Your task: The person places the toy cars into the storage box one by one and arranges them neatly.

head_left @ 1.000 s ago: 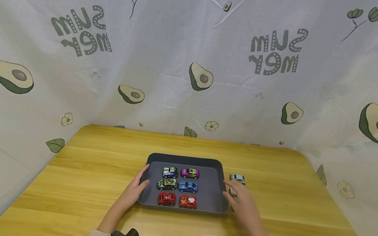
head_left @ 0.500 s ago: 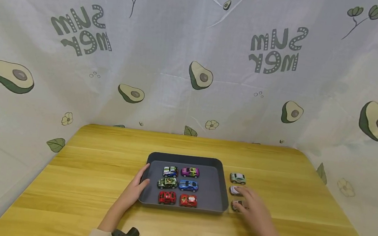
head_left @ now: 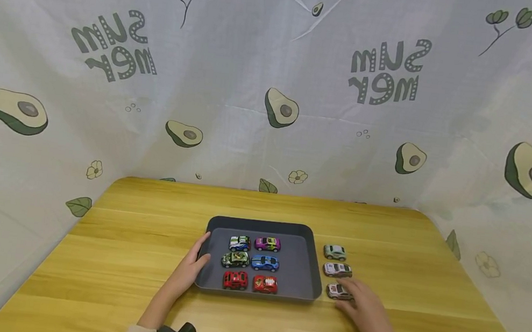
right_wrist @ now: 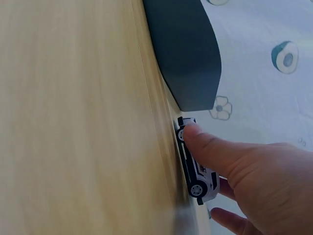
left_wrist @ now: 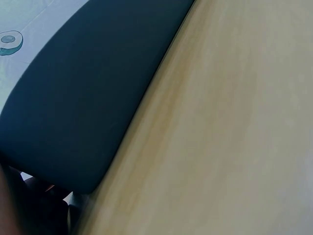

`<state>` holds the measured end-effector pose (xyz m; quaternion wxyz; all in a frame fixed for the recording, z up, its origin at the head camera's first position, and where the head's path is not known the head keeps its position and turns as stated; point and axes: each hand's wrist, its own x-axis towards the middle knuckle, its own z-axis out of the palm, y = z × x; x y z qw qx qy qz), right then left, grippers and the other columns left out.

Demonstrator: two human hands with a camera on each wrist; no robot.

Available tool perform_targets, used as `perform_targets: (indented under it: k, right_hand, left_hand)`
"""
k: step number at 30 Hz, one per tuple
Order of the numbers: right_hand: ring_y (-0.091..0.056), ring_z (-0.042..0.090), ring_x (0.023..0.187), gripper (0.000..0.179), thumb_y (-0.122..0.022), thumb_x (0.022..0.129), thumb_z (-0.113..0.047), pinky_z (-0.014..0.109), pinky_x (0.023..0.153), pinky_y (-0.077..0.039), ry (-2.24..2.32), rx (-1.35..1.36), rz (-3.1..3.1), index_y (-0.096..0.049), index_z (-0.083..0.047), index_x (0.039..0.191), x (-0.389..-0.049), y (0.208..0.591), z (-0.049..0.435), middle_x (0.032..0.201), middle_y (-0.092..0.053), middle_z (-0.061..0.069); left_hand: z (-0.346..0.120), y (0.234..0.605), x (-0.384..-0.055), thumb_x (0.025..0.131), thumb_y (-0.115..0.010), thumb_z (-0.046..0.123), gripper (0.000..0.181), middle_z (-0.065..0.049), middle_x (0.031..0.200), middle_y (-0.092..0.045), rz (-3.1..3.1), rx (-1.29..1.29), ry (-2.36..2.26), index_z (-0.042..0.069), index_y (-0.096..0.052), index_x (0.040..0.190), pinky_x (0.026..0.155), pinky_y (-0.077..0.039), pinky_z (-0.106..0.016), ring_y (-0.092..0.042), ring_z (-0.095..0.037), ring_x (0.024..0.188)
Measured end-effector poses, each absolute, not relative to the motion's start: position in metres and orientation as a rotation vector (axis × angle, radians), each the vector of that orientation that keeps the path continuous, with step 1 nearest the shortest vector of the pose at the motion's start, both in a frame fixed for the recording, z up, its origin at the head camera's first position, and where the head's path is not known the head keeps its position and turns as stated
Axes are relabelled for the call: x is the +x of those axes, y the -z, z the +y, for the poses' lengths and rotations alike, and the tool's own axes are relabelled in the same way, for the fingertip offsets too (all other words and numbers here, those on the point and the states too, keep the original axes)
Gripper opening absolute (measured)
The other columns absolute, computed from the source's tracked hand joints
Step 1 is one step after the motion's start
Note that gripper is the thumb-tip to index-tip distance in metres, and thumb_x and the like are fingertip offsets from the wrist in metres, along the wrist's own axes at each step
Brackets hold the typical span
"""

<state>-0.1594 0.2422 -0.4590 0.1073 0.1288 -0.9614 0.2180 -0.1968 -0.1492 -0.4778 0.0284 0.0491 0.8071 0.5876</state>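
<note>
A dark grey tray (head_left: 299,267) stands on the table, with several toy cars in two columns inside it. My left hand (head_left: 189,266) holds its left side, thumb over the rim. The left wrist view shows the tray's outer wall (left_wrist: 83,93) up close. Right of the tray, my right hand (head_left: 365,303) is at the nearest white toy car (head_left: 336,291), thumb on the near side and fingers on the far side. In the right wrist view the thumb (right_wrist: 210,149) overlaps the car (right_wrist: 193,171), which sits with its wheels by the tabletop.
Two more toy cars, a white one (head_left: 337,270) and a pale green one (head_left: 335,251), stand in line beyond that car, beside the tray's right wall. A patterned curtain (head_left: 236,76) hangs behind the wooden table (head_left: 142,229).
My right hand has moved from the tray's right rim to the right and nearer, over to the nearest white car, uncovering the cars beyond it. My left hand and the tray stay put.
</note>
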Motion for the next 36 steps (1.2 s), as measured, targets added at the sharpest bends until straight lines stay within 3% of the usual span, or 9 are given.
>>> perform_targets:
  k: [13, 36]
  right_hand:
    - [-0.055, 0.04, 0.105, 0.036, -0.065, 0.078, -0.007, 0.055, 0.09, -0.042, -0.678, 0.365, -2.834, -0.06, -0.002, 0.113, -0.159, 0.466, 0.249, 0.112, -0.061, 0.02]
    - [-0.059, 0.027, 0.091, 0.034, -0.071, 0.073, -0.01, 0.047, 0.08, -0.048, -0.712, 0.379, -2.734, -0.062, -0.003, 0.105, -0.158, 0.442, 0.232, 0.098, -0.064, 0.013]
  left_hand:
    - [-0.15, 0.482, -0.195, 0.095, -0.042, 0.015, 0.055, -0.019, 0.152, -0.011, 2.504, 0.14, -1.812, 0.015, -0.02, 0.145, 0.109, -0.01, -0.06, -0.008, -0.04, 0.139]
    - [-0.149, 0.477, -0.195, 0.096, -0.042, 0.016, 0.055, -0.018, 0.152, -0.009, 2.486, 0.159, -1.82, 0.015, -0.019, 0.146, 0.109, -0.01, -0.059, -0.007, -0.039, 0.139]
